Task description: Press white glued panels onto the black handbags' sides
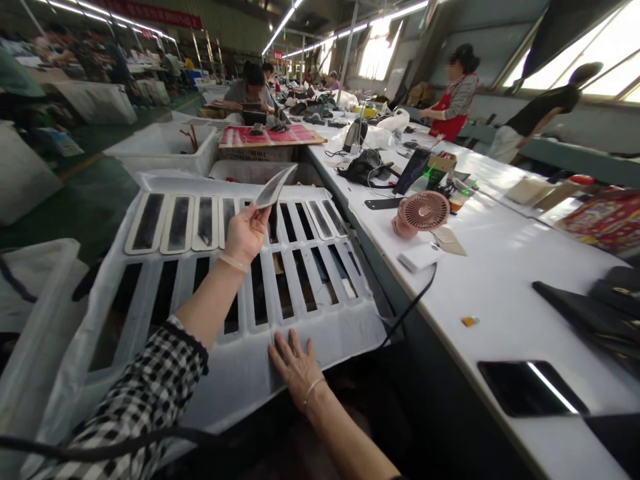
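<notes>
Pinched in my left hand (246, 235) is a thin, pale, flat panel (274, 187), lifted and tilted above a white slotted board (345, 337). My right hand (295, 367) lies with fingers spread on the near edge of that board. Several rounded strips with dark middles, such as a pale-edged strip (177, 223), sit side by side along the board's far row at the left. Two more similar strips (320, 220) lie at the right end of the same row. Through the open slots of the near row, dark space and some loose items show.
Right of the board runs a long white table (480, 267) with a pink fan (423, 212), a white box (420, 257), a phone (533, 388) and black pieces. White bins (165, 150) stand at the left and behind. A person in a red apron (453, 100) stands across the table.
</notes>
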Available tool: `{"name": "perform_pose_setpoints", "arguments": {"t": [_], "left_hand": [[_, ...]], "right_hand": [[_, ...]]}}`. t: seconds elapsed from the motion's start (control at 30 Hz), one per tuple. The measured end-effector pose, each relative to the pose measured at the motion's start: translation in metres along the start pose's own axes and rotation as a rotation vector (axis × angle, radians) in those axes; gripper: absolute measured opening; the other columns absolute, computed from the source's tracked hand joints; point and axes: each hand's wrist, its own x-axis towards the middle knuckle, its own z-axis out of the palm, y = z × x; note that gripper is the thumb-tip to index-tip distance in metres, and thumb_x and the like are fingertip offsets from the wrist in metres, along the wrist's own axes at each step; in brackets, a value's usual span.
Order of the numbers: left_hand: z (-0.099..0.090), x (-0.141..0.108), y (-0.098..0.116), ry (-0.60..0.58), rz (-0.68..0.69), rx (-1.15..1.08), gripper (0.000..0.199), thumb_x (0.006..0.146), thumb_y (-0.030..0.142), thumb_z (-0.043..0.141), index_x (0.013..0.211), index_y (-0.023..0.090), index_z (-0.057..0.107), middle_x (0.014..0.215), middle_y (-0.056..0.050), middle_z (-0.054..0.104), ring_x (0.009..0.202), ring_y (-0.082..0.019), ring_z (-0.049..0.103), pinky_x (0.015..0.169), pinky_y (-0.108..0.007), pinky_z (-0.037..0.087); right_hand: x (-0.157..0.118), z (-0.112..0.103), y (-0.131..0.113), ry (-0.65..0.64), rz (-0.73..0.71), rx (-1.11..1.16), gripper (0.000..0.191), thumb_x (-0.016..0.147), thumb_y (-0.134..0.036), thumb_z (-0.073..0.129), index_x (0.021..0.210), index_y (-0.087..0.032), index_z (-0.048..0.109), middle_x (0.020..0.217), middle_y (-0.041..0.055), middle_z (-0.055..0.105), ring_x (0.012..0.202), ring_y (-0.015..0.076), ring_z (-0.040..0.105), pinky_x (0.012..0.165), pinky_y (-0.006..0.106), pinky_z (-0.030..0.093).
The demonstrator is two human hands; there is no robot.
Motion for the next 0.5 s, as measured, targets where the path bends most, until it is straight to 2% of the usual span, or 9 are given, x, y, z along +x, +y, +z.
{"name": "perform_pose_setpoints", "arguments": {"t": [0.07,0.13,0.17,0.23,0.3,0.33,0.4,0.47,0.5], "left_hand": [[0.014,-0.030,-0.003,-0.085,0.030,0.065,0.020,0.089,0.010,0.048,0.072,0.018,0.056,0.081,-0.001,0.069,0.098,-0.015,0.065,0.095,-0.028,0.051],[0.024,-0.066,-0.008,-0.194,0.029,0.160,0.015,0.085,0.013,0.057,0.071,0.019,0.056,0.081,0.001,0.068,0.089,-0.015,0.066,0.088,-0.026,0.052],[0.027,-0.085,-0.010,-0.254,0.017,0.219,0.015,0.084,0.015,0.061,0.070,0.019,0.056,0.077,0.001,0.066,0.083,-0.014,0.065,0.082,-0.025,0.053],[0.031,-0.125,-0.013,-0.361,-0.011,0.339,0.014,0.081,0.016,0.067,0.069,0.019,0.060,0.072,0.002,0.064,0.074,-0.013,0.063,0.073,-0.021,0.051],[0.034,-0.165,-0.016,-0.483,-0.035,0.443,0.005,0.081,0.016,0.067,0.084,0.020,0.066,0.082,0.000,0.068,0.078,-0.015,0.063,0.072,-0.022,0.051],[0.036,-0.184,-0.017,-0.593,-0.023,0.528,0.016,0.083,0.016,0.065,0.097,0.022,0.067,0.094,-0.001,0.070,0.085,-0.018,0.064,0.077,-0.026,0.051],[0.041,-0.220,-0.021,-0.923,0.100,0.720,0.035,0.088,0.015,0.056,0.121,0.027,0.056,0.126,-0.005,0.061,0.105,-0.022,0.062,0.091,-0.032,0.050],[0.049,-0.252,-0.026,-1.240,0.243,0.799,0.043,0.091,0.012,0.047,0.132,0.026,0.043,0.142,-0.009,0.048,0.120,-0.022,0.055,0.100,-0.033,0.047],[0.053,-0.266,-0.029,-1.357,0.295,0.783,0.042,0.092,0.010,0.044,0.132,0.022,0.042,0.144,-0.013,0.046,0.124,-0.022,0.052,0.102,-0.033,0.046]], "right_hand": [[-0.001,-0.018,-0.004,0.051,0.065,0.163,0.063,0.064,-0.009,0.072,0.124,-0.023,0.058,0.146,0.0111,0.041,0.135,0.0429,0.028,0.104,0.073,0.020],[-0.010,-0.047,-0.005,0.166,0.178,0.355,0.048,0.069,-0.022,0.071,0.116,-0.021,0.061,0.130,0.0136,0.057,0.121,0.0377,0.050,0.099,0.061,0.040],[-0.018,-0.065,-0.005,0.249,0.247,0.460,0.041,0.078,-0.032,0.064,0.117,-0.019,0.059,0.120,0.0146,0.062,0.109,0.0339,0.059,0.092,0.056,0.048],[-0.041,-0.106,-0.008,0.443,0.378,0.681,0.047,0.092,-0.049,0.041,0.125,-0.017,0.048,0.112,0.0153,0.063,0.091,0.0278,0.068,0.077,0.049,0.057],[-0.072,-0.146,-0.015,0.639,0.445,0.878,0.057,0.092,-0.062,0.029,0.131,-0.021,0.037,0.126,0.0158,0.054,0.096,0.0253,0.067,0.073,0.043,0.059],[-0.089,-0.164,-0.021,0.731,0.458,0.948,0.060,0.090,-0.066,0.031,0.133,-0.024,0.033,0.132,0.0147,0.049,0.101,0.0248,0.065,0.075,0.042,0.059],[-0.124,-0.190,-0.037,0.898,0.456,1.051,0.067,0.083,-0.070,0.048,0.133,-0.029,0.030,0.137,0.0114,0.044,0.107,0.0248,0.061,0.075,0.039,0.059],[-0.157,-0.199,-0.053,1.042,0.426,1.109,0.075,0.074,-0.062,0.067,0.133,-0.031,0.033,0.134,0.0085,0.047,0.105,0.0243,0.061,0.070,0.035,0.058],[-0.172,-0.199,-0.061,1.106,0.418,1.107,0.077,0.070,-0.055,0.075,0.133,-0.031,0.036,0.132,0.0073,0.050,0.103,0.0235,0.061,0.068,0.032,0.057]]}}
